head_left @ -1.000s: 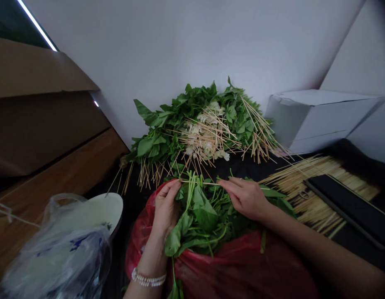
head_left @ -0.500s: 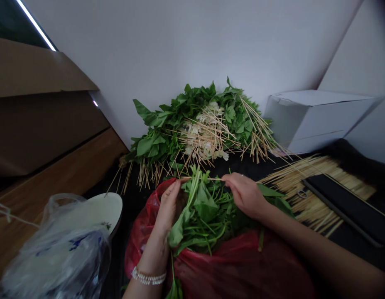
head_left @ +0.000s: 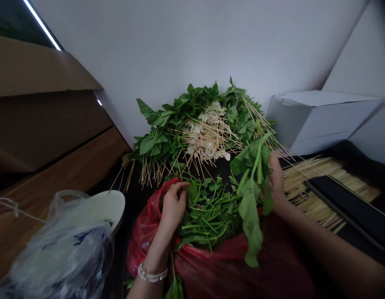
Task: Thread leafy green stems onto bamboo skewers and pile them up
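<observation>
Head view, seen from my remote station. At 3 o'clock of centre my right hand (head_left: 277,178) is closed around the stems of a bunch of greens (head_left: 253,174), lifted clear of the red bag (head_left: 229,270). The stems point up and the longest leaf hangs toward 6 o'clock.

At 7 o'clock of centre my left hand (head_left: 173,205) is half curled, its fingertips on the loose greens (head_left: 211,211) that fill the bag's mouth. Leaves cover the fingertips, so I cannot tell whether it pinches a stem.

I judge the grip best kept low on the stems, firm enough to keep the leaves together but not so tight as to bruise them. The left hand should press the loose greens down so that none trail out.

- **12 o'clock:** a pile of skewered greens (head_left: 198,124) against the wall.
- **3 o'clock:** bare skewers (head_left: 307,182) beside a black tray (head_left: 348,203), with a white box (head_left: 317,116) behind them.
- **8 o'clock:** a white plate (head_left: 108,205) and a clear plastic bag (head_left: 58,249).
</observation>
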### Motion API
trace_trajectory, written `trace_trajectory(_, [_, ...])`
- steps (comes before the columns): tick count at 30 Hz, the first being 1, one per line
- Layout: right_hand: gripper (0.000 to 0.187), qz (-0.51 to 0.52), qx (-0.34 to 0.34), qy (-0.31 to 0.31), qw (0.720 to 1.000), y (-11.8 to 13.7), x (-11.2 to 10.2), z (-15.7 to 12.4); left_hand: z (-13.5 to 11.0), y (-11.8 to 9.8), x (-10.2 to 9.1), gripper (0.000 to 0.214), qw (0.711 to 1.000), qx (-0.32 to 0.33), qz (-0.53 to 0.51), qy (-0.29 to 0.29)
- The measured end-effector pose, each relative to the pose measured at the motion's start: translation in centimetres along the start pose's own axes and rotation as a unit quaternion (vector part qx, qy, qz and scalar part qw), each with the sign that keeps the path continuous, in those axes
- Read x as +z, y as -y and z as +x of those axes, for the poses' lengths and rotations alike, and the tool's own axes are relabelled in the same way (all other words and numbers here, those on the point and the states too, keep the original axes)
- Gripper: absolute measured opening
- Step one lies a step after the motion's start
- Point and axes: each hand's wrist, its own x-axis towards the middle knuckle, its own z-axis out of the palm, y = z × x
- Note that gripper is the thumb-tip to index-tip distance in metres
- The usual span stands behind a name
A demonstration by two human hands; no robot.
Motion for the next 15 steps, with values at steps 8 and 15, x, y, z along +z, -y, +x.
trace_trajectory(8, [0.021, -0.025, -0.02, -0.017, 0.999, -0.1, 0.4, 0.0, 0.6, -0.1, -1.8, 0.019, 0.998, -0.036, -0.037, 0.03])
trace_trajectory(15, [0.02, -0.02, -0.015, 0.005, 1.0, -0.4, 0.7, -0.3, 0.7, -1.2, -2.9, 0.009, 0.998, -0.052, -0.02, 0.043])
